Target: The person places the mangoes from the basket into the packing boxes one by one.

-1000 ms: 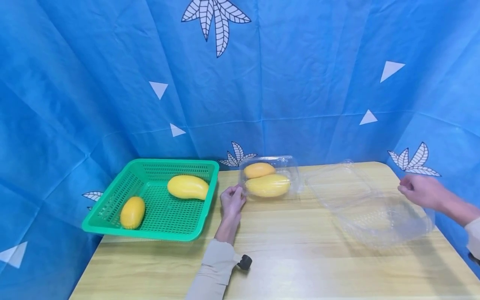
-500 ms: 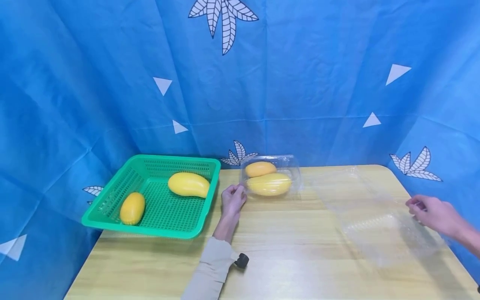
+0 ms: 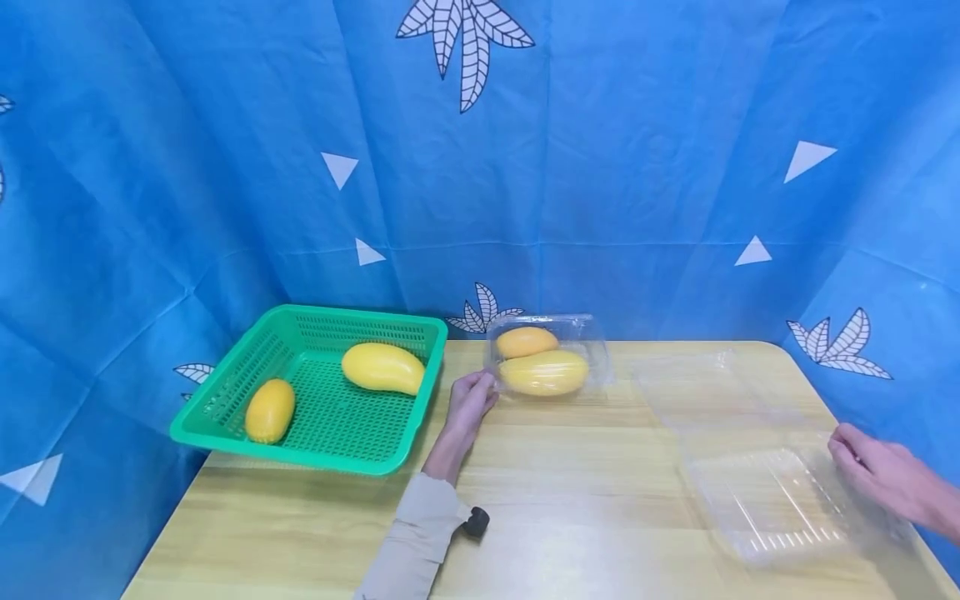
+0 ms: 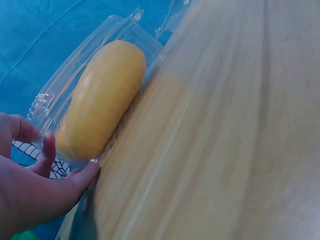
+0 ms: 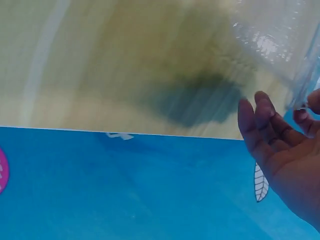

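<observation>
My left hand (image 3: 471, 404) is at the left end of a clear plastic clamshell box (image 3: 600, 358) by the table's back edge, thumb low and fingers curled at its rim. Inside lie a large yellow mango (image 3: 543, 373) and a smaller orange one (image 3: 527, 342); the left wrist view shows the large mango (image 4: 105, 100) close to the fingers. At the right, my right hand (image 3: 892, 475) pinches the edge of a second clear clamshell box (image 3: 772, 500), which lies unfolded. In the right wrist view, thumb and forefinger meet at its rim, the other fingers (image 5: 250, 125) loosely extended.
A green perforated basket (image 3: 300, 454) stands on the left of the wooden table (image 3: 570, 517). It holds a yellow mango (image 3: 382, 367) and an orange one (image 3: 270, 410). A blue patterned curtain (image 3: 600, 167) hangs behind and beside the table.
My right hand has moved down and toward me, and the unfolded box has come lower and flatter with it. My left hand stays at the filled box. The head view has shifted slightly.
</observation>
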A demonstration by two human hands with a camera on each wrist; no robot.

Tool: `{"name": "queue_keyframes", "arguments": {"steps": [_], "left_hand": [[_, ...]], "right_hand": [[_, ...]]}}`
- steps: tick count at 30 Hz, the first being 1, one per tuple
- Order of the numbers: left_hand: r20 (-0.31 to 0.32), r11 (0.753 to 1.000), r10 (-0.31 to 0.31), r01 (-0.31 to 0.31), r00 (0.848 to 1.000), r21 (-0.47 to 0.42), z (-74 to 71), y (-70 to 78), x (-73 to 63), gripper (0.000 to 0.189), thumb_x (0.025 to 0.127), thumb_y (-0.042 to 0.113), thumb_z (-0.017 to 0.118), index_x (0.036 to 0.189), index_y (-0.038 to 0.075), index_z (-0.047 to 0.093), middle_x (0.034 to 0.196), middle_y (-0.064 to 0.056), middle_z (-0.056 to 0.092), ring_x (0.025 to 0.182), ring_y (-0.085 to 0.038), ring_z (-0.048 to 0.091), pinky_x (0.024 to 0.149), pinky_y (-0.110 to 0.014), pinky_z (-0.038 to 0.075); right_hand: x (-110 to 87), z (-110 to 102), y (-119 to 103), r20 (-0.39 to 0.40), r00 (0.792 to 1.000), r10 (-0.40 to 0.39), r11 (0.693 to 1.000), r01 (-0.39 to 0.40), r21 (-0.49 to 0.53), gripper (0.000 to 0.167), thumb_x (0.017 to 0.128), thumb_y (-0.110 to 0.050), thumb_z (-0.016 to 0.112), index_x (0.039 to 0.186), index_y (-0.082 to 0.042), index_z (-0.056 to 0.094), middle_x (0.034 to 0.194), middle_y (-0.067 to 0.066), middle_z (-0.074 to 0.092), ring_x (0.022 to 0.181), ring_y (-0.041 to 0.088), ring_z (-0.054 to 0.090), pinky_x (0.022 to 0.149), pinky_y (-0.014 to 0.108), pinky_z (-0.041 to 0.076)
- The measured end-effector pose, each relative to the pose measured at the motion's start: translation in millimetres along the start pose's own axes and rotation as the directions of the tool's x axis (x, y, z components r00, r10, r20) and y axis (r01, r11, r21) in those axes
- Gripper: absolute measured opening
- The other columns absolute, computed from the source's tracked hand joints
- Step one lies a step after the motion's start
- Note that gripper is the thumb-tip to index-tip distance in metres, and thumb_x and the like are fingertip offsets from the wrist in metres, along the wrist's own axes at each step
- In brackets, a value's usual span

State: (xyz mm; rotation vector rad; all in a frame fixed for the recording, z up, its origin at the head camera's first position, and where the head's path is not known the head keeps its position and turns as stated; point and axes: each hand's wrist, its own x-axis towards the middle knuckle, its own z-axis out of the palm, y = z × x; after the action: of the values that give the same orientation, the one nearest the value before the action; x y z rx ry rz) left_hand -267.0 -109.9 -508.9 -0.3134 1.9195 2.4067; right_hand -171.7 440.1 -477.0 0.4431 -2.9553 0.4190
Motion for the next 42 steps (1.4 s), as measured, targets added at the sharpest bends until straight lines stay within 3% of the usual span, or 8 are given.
{"name": "queue_keyframes", "arguments": {"steps": [6,13,19,26,30,35,39,42], "left_hand": [[0.075,0.997,-0.007,0.001,0.997,0.077,-2.9,0.8,3.3,0.009,0.085,0.004,0.052,0.076,0.005,0.049,0.151,-0.022,0.047,0.135,-0.034,0.050,0.110,-0.045,0.046],[0.102,0.997,-0.025,0.017,0.994,0.075,-6.2,5.2,4.2,0.009,0.086,0.003,0.054,0.078,0.006,0.053,0.141,-0.019,0.049,0.123,-0.028,0.054,0.112,-0.046,0.044],[0.125,0.997,-0.022,0.013,0.992,0.071,-5.4,5.1,4.7,0.008,0.087,0.002,0.055,0.079,0.005,0.055,0.137,-0.020,0.051,0.116,-0.027,0.055,0.111,-0.046,0.044],[0.171,0.994,-0.030,0.011,0.985,0.108,0.3,3.1,4.4,0.007,0.090,0.004,0.056,0.083,0.003,0.058,0.151,-0.023,0.044,0.129,-0.031,0.052,0.110,-0.046,0.045],[0.189,0.995,-0.024,0.004,0.982,0.104,5.9,2.3,7.4,0.008,0.093,0.005,0.056,0.089,-0.001,0.059,0.143,-0.021,0.049,0.123,-0.030,0.055,0.110,-0.045,0.045],[0.194,0.994,-0.035,0.015,0.980,0.104,15.0,2.5,11.3,0.012,0.093,0.005,0.056,0.097,-0.005,0.061,0.147,-0.022,0.047,0.126,-0.033,0.054,0.108,-0.045,0.047],[0.173,0.996,-0.087,0.079,0.981,0.050,24.1,1.8,13.2,0.020,0.092,0.003,0.057,0.107,-0.009,0.062,0.154,-0.025,0.041,0.129,-0.037,0.053,0.106,-0.041,0.049],[0.132,0.993,-0.117,0.115,0.984,0.022,31.9,1.2,13.8,0.027,0.091,0.002,0.058,0.114,-0.010,0.062,0.148,-0.024,0.047,0.123,-0.034,0.058,0.103,-0.038,0.051]], "right_hand": [[-11.5,10,5,-0.043,0.996,-0.080,0.996,0.078,-0.048,0.026,0.104,-0.003,0.044,0.083,-0.017,0.040,0.069,-0.010,0.030,0.063,-0.001,0.031,0.056,0.025,0.028],[-9.8,10,5,-0.120,0.986,-0.118,0.990,0.108,-0.087,0.034,0.097,0.002,0.048,0.075,-0.023,0.039,0.069,-0.012,0.030,0.064,0.001,0.032,0.055,0.027,0.027],[-14.9,11,5,-0.139,0.983,-0.116,0.990,0.103,-0.098,0.034,0.094,0.004,0.048,0.074,-0.021,0.038,0.068,-0.011,0.028,0.063,0.001,0.030,0.056,0.027,0.027],[-29.5,12,5,-0.181,0.978,-0.101,0.993,0.088,-0.074,0.033,0.094,0.004,0.049,0.076,-0.022,0.038,0.069,-0.014,0.027,0.065,0.000,0.031,0.056,0.024,0.025],[-37.7,12,4,-0.195,0.978,-0.078,0.996,0.067,-0.063,0.033,0.095,0.003,0.049,0.077,-0.022,0.038,0.070,-0.015,0.027,0.066,0.000,0.031,0.057,0.022,0.024],[-47.9,13,3,-0.199,0.979,-0.034,0.999,0.026,-0.045,0.032,0.099,0.001,0.047,0.078,-0.022,0.039,0.069,-0.013,0.028,0.065,-0.001,0.030,0.055,0.023,0.025],[-55.6,15,3,-0.210,0.977,-0.024,0.999,0.015,-0.042,0.032,0.099,0.000,0.047,0.078,-0.022,0.039,0.067,-0.014,0.027,0.063,-0.001,0.029,0.053,0.024,0.025],[-59.8,15,1,-0.230,0.973,-0.020,0.999,0.014,-0.029,0.033,0.098,0.001,0.047,0.077,-0.023,0.038,0.066,-0.017,0.026,0.062,-0.001,0.028,0.052,0.023,0.023]]}}
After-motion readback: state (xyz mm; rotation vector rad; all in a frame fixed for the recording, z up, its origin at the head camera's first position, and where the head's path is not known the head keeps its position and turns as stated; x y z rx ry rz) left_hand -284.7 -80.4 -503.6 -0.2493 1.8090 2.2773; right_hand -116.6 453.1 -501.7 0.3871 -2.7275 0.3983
